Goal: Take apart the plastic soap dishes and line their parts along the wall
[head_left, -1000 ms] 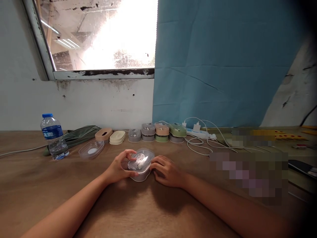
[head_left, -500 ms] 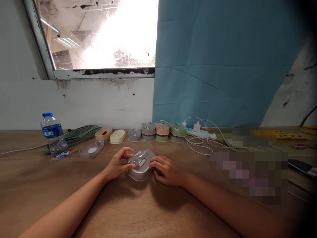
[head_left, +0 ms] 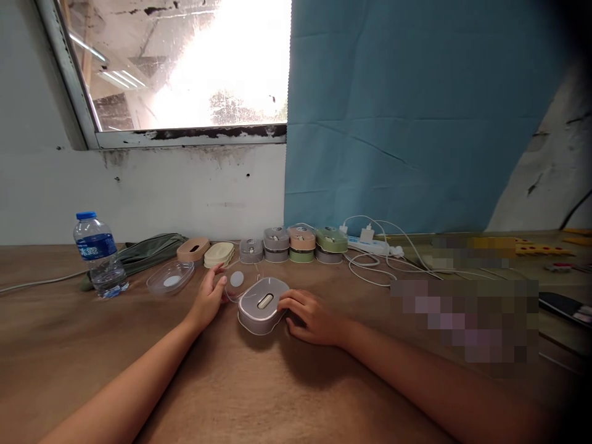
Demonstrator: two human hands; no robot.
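Observation:
A grey oval plastic box (head_left: 253,316) with a slot in its top stands on the table in front of me. My right hand (head_left: 308,317) grips its right side, fingers bent over the edge. My left hand (head_left: 210,300) holds a clear plastic lid (head_left: 247,279) between thumb and fingers, tilted up just behind and left of the box. A round white patch shows on this lid. Through the slot something pale (head_left: 265,301) is visible inside the box.
Behind stand a second clear lid (head_left: 160,279), a peach slotted piece (head_left: 193,248), stacked cream pieces (head_left: 219,253) and several lidded boxes (head_left: 301,240). A water bottle (head_left: 99,256) is left, beside a dark green cloth bag (head_left: 152,251). A power strip (head_left: 370,245) with white cables lies right.
The clear lid has come off the grey box and moved up and left in my left hand. My right hand stays on the box.

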